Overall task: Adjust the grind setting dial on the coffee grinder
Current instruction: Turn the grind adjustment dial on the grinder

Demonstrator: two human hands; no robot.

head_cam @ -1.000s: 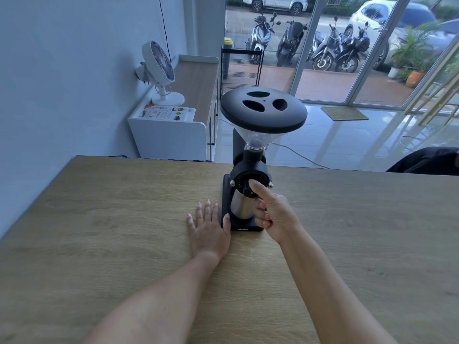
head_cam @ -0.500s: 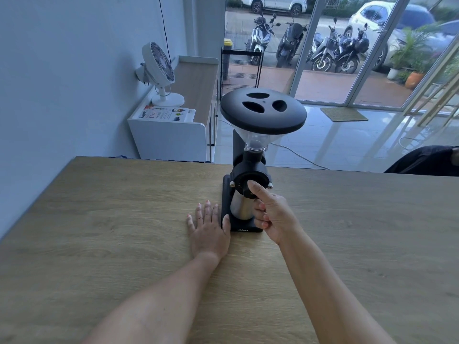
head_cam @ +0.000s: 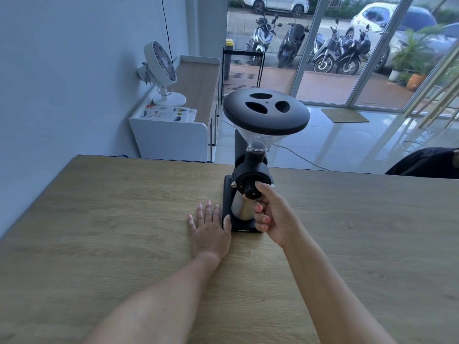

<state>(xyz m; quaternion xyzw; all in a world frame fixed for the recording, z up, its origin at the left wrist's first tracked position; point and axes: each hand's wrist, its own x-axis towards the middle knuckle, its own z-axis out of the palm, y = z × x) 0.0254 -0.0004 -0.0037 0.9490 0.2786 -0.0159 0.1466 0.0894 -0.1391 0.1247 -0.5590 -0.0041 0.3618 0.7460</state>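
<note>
A black coffee grinder (head_cam: 250, 170) stands near the far edge of the wooden table (head_cam: 124, 219), with a wide black lid (head_cam: 265, 111) over a clear hopper. A steel cup sits on its base. On its front is the round black grind dial (head_cam: 251, 191). My right hand (head_cam: 274, 214) grips the dial from the right, thumb on top and fingers curled under it. My left hand (head_cam: 211, 228) lies flat on the table, fingers spread, thumb touching the left edge of the grinder's base.
Beyond the table stands a white cabinet (head_cam: 173, 135) with a white fan (head_cam: 161, 70) and a booklet on it. A black chair back (head_cam: 427, 161) shows at the far right. Glass doors behind look onto parked motorbikes.
My right hand has shifted slightly on the dial, the thumb now higher over it. The left hand and the grinder have stayed put.
</note>
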